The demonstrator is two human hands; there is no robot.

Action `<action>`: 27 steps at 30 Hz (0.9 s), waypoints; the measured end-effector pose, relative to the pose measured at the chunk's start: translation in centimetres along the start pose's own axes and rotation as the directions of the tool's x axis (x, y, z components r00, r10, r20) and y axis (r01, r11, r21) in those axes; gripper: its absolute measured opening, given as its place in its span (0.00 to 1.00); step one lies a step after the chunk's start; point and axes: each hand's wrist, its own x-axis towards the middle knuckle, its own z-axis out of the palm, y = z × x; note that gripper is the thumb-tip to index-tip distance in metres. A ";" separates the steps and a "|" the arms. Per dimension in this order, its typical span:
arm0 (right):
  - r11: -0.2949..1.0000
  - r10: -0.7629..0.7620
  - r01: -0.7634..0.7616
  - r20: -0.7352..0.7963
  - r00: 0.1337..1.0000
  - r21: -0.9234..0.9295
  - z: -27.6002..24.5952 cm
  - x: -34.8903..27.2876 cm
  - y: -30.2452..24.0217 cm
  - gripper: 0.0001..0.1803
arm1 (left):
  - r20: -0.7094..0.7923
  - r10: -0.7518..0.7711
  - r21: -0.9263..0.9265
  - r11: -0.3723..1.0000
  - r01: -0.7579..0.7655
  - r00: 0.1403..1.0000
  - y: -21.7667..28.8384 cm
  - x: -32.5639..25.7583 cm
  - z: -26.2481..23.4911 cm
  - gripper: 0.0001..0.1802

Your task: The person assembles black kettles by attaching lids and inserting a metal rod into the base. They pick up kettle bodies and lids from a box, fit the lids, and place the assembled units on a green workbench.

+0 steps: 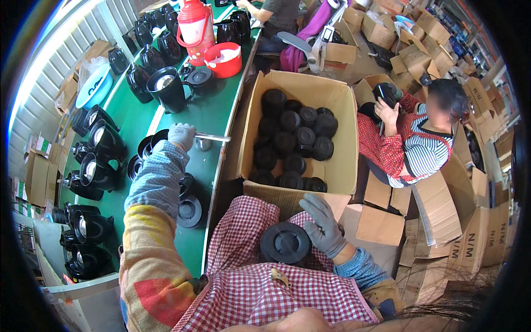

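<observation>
My left hand (181, 134), in a grey glove, reaches out over the green table (213, 113) and grips a thin metal rod (213, 138) beside a stack of black round lids (150, 145). My right hand (322, 224), also gloved, rests on my checked apron against a black round lid (285, 242) lying in my lap. Just ahead of that hand stands an open cardboard box (338, 171) filled with several black lids (293, 138).
Black kettles (105, 141) line the left side and far end of the table, with a red jug (194, 27) and a red bowl (224, 60) farther off. A person in a checked top (409, 144) sits at right among cardboard boxes (437, 207).
</observation>
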 end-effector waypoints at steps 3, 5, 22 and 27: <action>0.957 -0.214 0.223 0.064 0.975 -0.187 -0.8 3.2 0.4 0.31 | -0.105 0.110 -0.102 0.988 -0.120 0.988 3.5 -3.6 -5.0 0.15; 0.895 -0.258 0.280 0.109 0.960 -0.347 -2.1 5.8 -0.3 0.35 | -0.258 0.304 -0.216 0.907 -0.362 0.917 5.2 -7.0 -7.8 0.19; 0.988 0.065 0.028 0.584 0.809 -0.150 -7.1 2.3 -4.4 0.26 | -0.233 0.685 -0.568 0.480 -0.668 0.690 19.6 -26.3 -11.3 0.18; 0.995 0.014 0.042 0.554 0.832 -0.089 -5.7 0.5 -3.1 0.26 | -0.268 0.698 -0.574 0.438 -0.692 0.664 19.9 -26.9 -10.0 0.18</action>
